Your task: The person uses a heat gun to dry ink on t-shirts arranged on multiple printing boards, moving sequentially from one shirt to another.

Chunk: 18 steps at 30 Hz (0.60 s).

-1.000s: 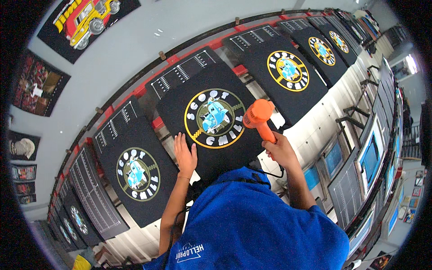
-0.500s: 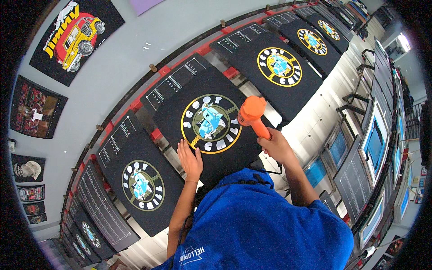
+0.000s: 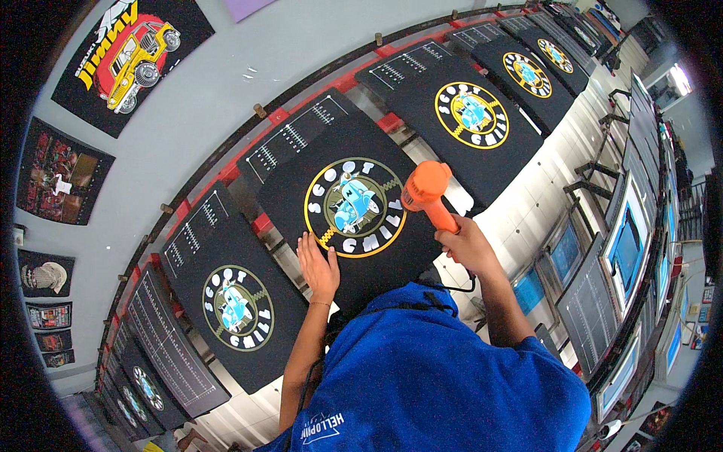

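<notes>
My right hand (image 3: 468,245) is wrapped round the handle of an orange hair dryer (image 3: 426,187). The dryer's barrel hangs over the right edge of a round scooter print (image 3: 351,205) with yellow and olive rings and white letters. That print is on a black shirt panel (image 3: 282,192) laid over a board in front of me. Flat on the fabric by the print's lower left edge lies my left hand (image 3: 318,265), fingers stretched out and holding nothing. A dark cord (image 3: 465,286) shows below my right hand.
More black panels with the same design, one to the left (image 3: 235,307) and one to the right (image 3: 472,115), line the long table. Framed screens (image 3: 626,241) stand on a rack at the right. Printed cloths, one with a jeep (image 3: 135,64), hang on the grey wall.
The view has shifted slightly. The hair dryer and my right hand appear a touch farther right, still over the print's right edge. My left hand stays in place.
</notes>
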Each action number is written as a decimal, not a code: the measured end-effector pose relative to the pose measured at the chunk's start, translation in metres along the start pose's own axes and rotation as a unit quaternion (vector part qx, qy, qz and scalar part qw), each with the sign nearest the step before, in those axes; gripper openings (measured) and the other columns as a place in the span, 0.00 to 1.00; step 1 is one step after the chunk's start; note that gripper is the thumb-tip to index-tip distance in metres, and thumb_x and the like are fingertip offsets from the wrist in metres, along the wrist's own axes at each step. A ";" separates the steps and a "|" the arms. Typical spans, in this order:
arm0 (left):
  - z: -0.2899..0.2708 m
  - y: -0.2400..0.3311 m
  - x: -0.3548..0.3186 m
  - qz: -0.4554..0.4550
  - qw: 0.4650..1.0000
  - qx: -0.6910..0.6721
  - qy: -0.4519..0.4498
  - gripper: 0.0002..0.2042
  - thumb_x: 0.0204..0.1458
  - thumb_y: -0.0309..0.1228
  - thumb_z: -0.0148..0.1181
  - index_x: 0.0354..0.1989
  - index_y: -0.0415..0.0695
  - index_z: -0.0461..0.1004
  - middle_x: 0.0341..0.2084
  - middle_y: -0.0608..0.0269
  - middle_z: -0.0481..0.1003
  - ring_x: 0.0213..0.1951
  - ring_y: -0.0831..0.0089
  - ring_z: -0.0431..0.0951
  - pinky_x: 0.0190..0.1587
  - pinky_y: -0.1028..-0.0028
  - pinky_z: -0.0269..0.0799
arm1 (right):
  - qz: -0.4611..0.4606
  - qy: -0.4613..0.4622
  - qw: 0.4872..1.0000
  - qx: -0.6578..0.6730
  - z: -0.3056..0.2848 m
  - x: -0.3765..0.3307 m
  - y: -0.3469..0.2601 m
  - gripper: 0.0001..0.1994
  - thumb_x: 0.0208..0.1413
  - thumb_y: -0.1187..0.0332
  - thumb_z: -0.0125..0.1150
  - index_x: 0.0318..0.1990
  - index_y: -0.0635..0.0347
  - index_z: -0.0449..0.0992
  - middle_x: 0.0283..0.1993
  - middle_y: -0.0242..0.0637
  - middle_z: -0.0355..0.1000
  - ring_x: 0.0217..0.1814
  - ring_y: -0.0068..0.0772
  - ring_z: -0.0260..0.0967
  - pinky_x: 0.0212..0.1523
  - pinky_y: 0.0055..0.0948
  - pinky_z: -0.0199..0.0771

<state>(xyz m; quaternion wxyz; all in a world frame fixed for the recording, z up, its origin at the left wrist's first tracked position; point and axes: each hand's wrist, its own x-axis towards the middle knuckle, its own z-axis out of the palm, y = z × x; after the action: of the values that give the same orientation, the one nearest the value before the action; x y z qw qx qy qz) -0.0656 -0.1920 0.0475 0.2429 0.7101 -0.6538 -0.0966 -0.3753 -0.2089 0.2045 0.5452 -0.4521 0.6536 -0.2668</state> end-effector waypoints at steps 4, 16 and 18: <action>0.003 -0.002 0.000 -0.004 1.000 0.005 -0.001 0.28 0.55 0.34 0.53 0.62 0.33 0.55 0.62 0.41 0.57 0.65 0.47 0.52 0.68 0.54 0.44 | -0.016 0.011 1.000 0.001 0.003 0.000 -0.003 0.14 0.53 0.66 0.57 0.43 0.67 0.71 0.22 0.30 0.67 0.19 0.19 0.64 0.19 0.20 0.65; 0.000 0.000 -0.001 0.001 1.000 0.000 0.002 0.28 0.55 0.33 0.53 0.62 0.33 0.55 0.61 0.41 0.57 0.65 0.47 0.53 0.68 0.54 0.43 | -0.020 0.038 0.999 0.002 0.002 0.009 -0.003 0.15 0.52 0.67 0.57 0.45 0.68 0.72 0.23 0.31 0.68 0.20 0.19 0.64 0.19 0.19 0.66; 0.000 0.000 -0.001 0.002 1.000 -0.001 0.005 0.28 0.55 0.33 0.53 0.62 0.33 0.55 0.61 0.41 0.57 0.65 0.47 0.53 0.68 0.54 0.43 | 0.000 0.024 1.000 0.017 -0.003 0.012 -0.002 0.15 0.53 0.68 0.57 0.45 0.68 0.72 0.23 0.31 0.68 0.21 0.19 0.65 0.21 0.20 0.67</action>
<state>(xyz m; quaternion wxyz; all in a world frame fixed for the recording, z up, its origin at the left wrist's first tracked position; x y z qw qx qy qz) -0.0660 -0.1910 0.0471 0.2467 0.7087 -0.6543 -0.0933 -0.3772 -0.2211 0.2012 0.5368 -0.4366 0.6619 -0.2883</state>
